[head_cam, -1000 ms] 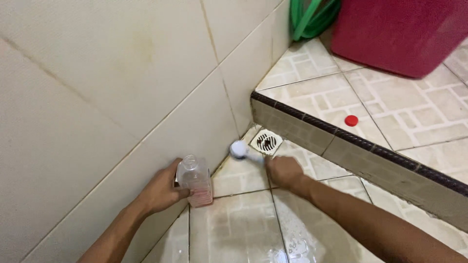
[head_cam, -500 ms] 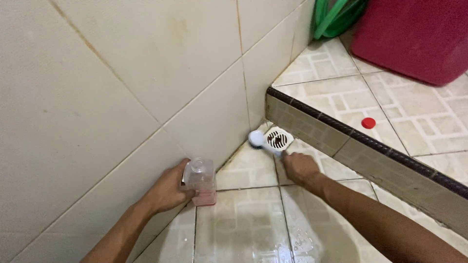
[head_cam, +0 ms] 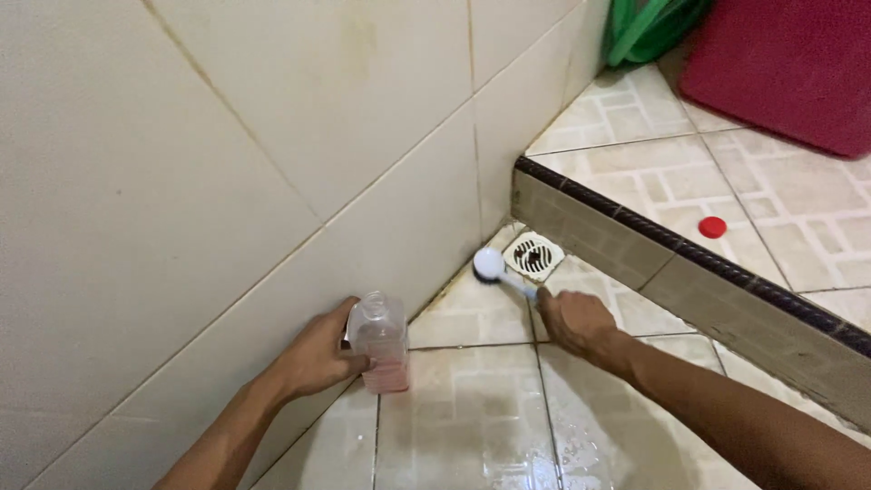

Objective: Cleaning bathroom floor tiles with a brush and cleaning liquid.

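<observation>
— Wet glazed tile, that is the nearest thing I see: the floor (head_cam: pixel 472 426) shines with water between the two forearms of the person.

— And the hands, what do they hold?

— The left hand (head_cam: pixel 313 358) is wrapped around a clear plastic bottle (head_cam: pixel 381 343). The bottle stands upright on the floor, just beside the foot of the wall (head_cam: pixel 227 181), and has a little pink liquid at its bottom. The grip there is closed on the bottle from the wall side, with the thumb in front.

— And the other one?

— The right hand (head_cam: pixel 576 322) is closed on the handle of a small brush (head_cam: pixel 497 269). The round white head of the brush is down on the floor, in the corner where the wall meets the floor, just beside the drain cover (head_cam: pixel 533 255). I cannot tell if the head touches the cover.

— What is behind the drain?

— A tiled step (head_cam: pixel 635 249) with a dark border strip along its top edge. The drain sits at its foot. On the raised floor above it lies a small red cap (head_cam: pixel 712 227), well apart from both hands. Farther back there is a big red bucket (head_cam: pixel 789 73), and left of it a coiled green hose (head_cam: pixel 649 32) near the wall.
</observation>
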